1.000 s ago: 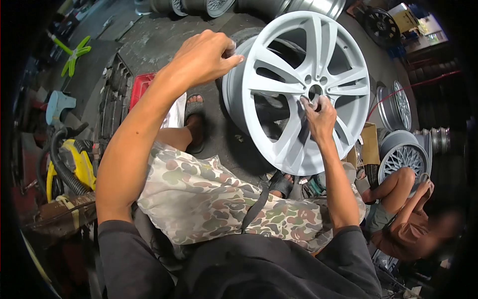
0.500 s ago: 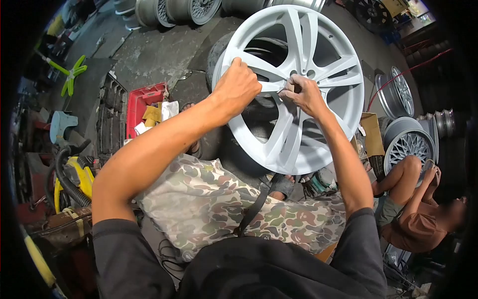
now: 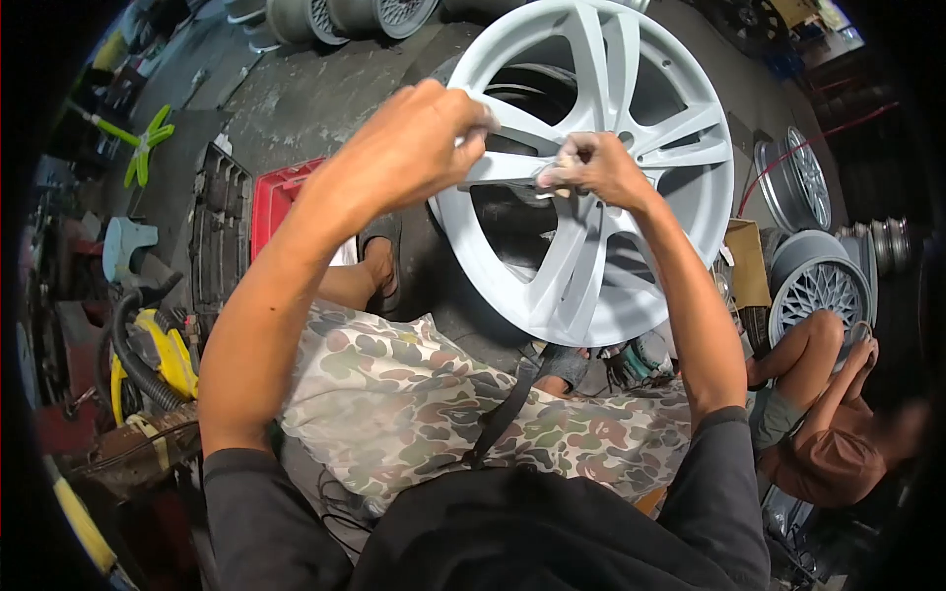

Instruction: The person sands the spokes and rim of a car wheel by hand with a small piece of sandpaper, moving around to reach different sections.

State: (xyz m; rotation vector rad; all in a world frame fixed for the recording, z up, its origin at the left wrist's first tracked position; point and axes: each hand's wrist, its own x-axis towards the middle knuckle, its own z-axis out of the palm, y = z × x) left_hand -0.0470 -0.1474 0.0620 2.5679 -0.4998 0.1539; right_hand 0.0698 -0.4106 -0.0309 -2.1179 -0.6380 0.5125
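A large pale-grey alloy wheel [image 3: 576,266] with paired spokes lies tilted before me, face up, over a dark tyre [image 3: 537,84]. My left hand [image 3: 434,133] is above the wheel's left edge, fingers curled in and dusted white at the tips; their inner side is hidden. Over the spoke near the hub, my right hand [image 3: 598,169] pinches thumb and fingers together around a small thing with a pale edge, too small to name. White dust coats those fingertips too.
A red crate [image 3: 281,202] stands left of the wheel, beside a black grille-like panel [image 3: 219,227]. Further left are a blue stool [image 3: 128,241] and a yellow machine with a hose [image 3: 163,350]. Mesh-spoked wheels [image 3: 818,291] lie at right, near a seated person [image 3: 823,443].
My left hand has come off the wheel's left spoke and rim, moving left and closer to me. My right hand has shifted slightly left along the spoke. The view has shifted a little.
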